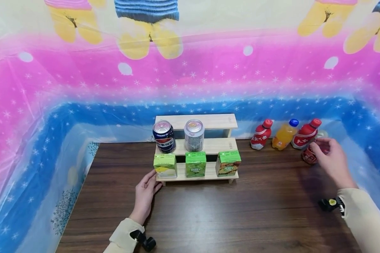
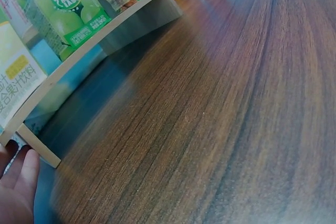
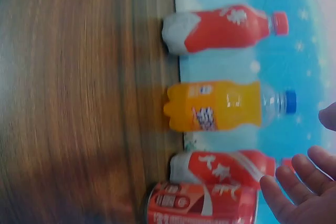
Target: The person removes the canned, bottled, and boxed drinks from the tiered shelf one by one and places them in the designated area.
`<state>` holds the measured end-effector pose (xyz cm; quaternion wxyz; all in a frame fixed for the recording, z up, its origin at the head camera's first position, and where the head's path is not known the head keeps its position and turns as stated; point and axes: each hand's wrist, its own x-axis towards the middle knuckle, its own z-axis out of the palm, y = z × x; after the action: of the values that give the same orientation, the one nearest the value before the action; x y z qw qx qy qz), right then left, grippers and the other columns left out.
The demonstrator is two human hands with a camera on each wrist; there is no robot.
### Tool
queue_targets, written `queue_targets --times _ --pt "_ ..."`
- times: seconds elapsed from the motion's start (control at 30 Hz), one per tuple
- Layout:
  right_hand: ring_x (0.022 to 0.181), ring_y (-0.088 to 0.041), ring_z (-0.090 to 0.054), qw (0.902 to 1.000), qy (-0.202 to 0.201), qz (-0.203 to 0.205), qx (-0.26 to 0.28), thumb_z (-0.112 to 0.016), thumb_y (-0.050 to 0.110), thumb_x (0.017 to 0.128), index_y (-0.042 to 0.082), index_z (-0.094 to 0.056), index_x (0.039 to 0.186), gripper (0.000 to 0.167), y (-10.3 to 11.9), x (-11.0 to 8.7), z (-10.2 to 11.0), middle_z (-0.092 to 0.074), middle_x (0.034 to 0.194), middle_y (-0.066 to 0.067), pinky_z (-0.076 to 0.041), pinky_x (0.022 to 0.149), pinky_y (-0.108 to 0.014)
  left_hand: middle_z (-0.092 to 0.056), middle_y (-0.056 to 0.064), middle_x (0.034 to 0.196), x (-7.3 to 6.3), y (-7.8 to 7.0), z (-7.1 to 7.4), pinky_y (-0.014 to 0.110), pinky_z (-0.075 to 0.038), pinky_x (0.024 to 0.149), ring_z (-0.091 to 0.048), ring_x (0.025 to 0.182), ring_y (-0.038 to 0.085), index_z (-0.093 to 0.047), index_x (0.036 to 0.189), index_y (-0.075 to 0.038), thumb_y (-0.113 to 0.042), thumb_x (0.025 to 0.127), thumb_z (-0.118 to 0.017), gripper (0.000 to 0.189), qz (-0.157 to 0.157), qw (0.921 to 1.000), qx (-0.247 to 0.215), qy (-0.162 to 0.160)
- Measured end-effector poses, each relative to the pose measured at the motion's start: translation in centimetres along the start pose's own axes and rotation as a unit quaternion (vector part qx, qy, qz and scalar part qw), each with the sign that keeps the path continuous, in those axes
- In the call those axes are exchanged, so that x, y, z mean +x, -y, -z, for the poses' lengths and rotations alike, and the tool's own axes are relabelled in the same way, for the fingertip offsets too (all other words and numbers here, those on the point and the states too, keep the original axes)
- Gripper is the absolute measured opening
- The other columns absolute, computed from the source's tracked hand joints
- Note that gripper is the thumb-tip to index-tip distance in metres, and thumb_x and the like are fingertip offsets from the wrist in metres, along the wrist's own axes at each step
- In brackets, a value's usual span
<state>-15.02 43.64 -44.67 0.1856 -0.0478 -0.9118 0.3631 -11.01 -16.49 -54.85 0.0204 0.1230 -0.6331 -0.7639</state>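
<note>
My left hand (image 1: 144,194) rests at the left front corner of a small wooden three-step shelf (image 1: 193,178), its fingers right beside the front leg (image 2: 39,146). Close above that hand stands a yellow-green juice box (image 1: 165,166). A green juice box (image 1: 195,164) and a green-brown juice box (image 1: 228,163) share the lowest step. On the middle step are a dark blue Pepsi can (image 1: 164,137) and a silvery-pink can (image 1: 194,135). Over at the right, my right hand (image 1: 332,161) is at a red can (image 1: 309,154); its fingers look extended near the can's top (image 3: 247,203), thumb spread apart.
Left of the red can stand a red-labelled bottle (image 1: 305,134), an orange soda bottle (image 1: 284,135) with a blue cap and another red-labelled bottle (image 1: 261,135). A printed cloth (image 1: 209,84) rises behind and beside the brown wooden table (image 1: 225,218).
</note>
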Motion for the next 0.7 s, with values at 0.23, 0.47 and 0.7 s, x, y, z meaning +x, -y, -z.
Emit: queue_targets --times 0.23,0.47,0.7 --pt "0.091 0.020 -0.047 0.9994 0.019 0.025 0.015 -0.061 0.024 0.105 -0.011 -0.057 0.132 0.044 2.0 -0.4 -1.1 -0.062 0.115 -0.014 -0.038 0.078 0.002 -0.058 0.023 0.146 0.0 -0.1 0.0 0.024 -0.058 0.091 -0.067 0.109 0.005 -0.051 0.149 0.005 -0.009 0.112 -0.047 0.040 0.000 1.0000 0.002 0.004" --pt "0.093 0.017 -0.045 0.9988 0.045 0.018 -0.001 -0.060 0.030 0.107 -0.004 -0.056 0.137 0.046 4.3 -0.7 -1.8 -0.062 0.126 -0.027 -0.038 0.076 0.000 -0.057 0.024 0.147 -0.1 -0.1 0.0 0.024 -0.059 0.090 -0.066 0.111 0.003 -0.052 0.148 0.005 -0.010 0.112 -0.048 0.040 -0.010 0.9999 0.004 0.004" --pt "0.098 0.003 -0.050 0.9980 0.054 0.033 0.000 -0.061 0.030 0.106 -0.004 -0.055 0.137 0.046 5.7 -0.6 -3.0 -0.062 0.126 -0.025 -0.038 0.079 -0.001 -0.059 0.024 0.143 -0.2 0.0 0.0 0.023 -0.059 0.087 -0.067 0.108 0.004 -0.051 0.146 0.009 -0.011 0.111 -0.051 0.041 -0.025 0.9997 0.001 0.001"
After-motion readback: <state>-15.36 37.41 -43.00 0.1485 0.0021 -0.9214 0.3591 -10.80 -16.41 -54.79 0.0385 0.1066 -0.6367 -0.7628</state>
